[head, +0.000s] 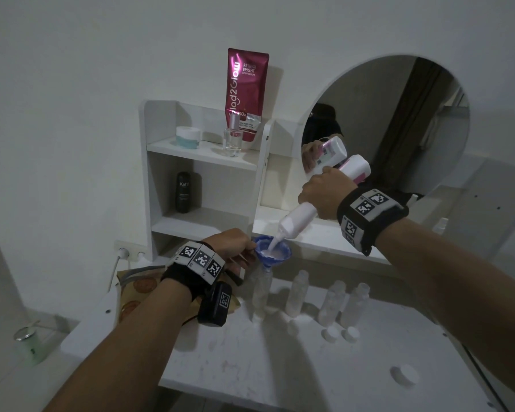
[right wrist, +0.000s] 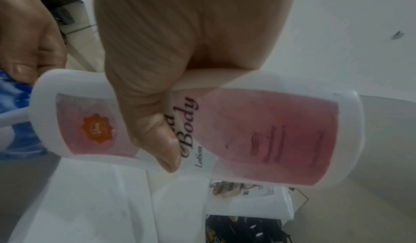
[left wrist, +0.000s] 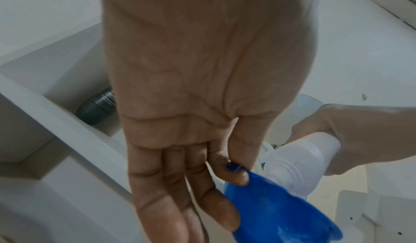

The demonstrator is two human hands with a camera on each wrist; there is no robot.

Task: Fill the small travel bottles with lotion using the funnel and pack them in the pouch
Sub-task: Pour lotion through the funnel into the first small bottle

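My right hand (head: pixel 315 200) grips a white lotion bottle (head: pixel 298 215) with a pink label (right wrist: pixel 270 136), tilted nozzle-down. White lotion runs from it into a blue funnel (head: pixel 272 249), where it pools. The funnel's spout sits in the neck of a clear travel bottle (head: pixel 262 295) standing on the white table (head: pixel 280 367). My left hand (head: pixel 244 251) pinches the funnel's rim tab between thumb and forefinger (left wrist: pixel 234 174). Three more clear travel bottles (head: pixel 332 303) stand uncapped to the right. A tan patterned pouch (head: pixel 134 292) lies under my left wrist.
Two small white caps (head: pixel 330 334) lie in front of the bottles, and a larger cap (head: pixel 405 374) lies nearer the front right. Behind stands a white shelf unit (head: pixel 202 156) with a red tube, jar and bottles. A round mirror (head: pixel 399 114) hangs behind my right hand.
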